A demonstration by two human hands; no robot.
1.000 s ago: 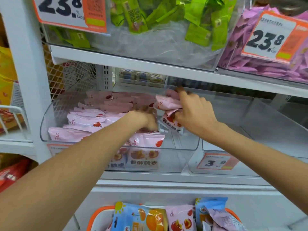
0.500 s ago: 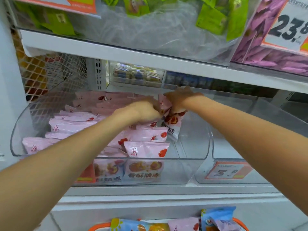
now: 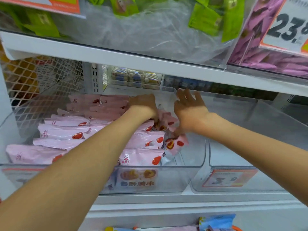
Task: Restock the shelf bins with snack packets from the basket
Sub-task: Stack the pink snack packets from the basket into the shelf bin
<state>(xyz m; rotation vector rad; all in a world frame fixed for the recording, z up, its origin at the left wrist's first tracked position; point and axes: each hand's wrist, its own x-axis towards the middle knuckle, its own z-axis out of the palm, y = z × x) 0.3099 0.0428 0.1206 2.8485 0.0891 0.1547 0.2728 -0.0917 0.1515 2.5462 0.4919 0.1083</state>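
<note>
Pink crinkly foil snack packets [image 3: 141,157] at centre frame — light, slippery, best pinched by sealed edges; left hand [image 3: 143,105] curled among them, grasp unclear, right hand [image 3: 190,109] fingers spread, released.

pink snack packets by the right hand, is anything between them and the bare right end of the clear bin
Nothing visible. The loose pink snack packets already sit inside the clear plastic bin, next to its bare right end, just below the right hand with spread fingers.

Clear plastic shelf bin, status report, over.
Left hand on pink snack packets; right hand open. Clear plastic shelf bin half stocked. Nothing blocking.
</note>
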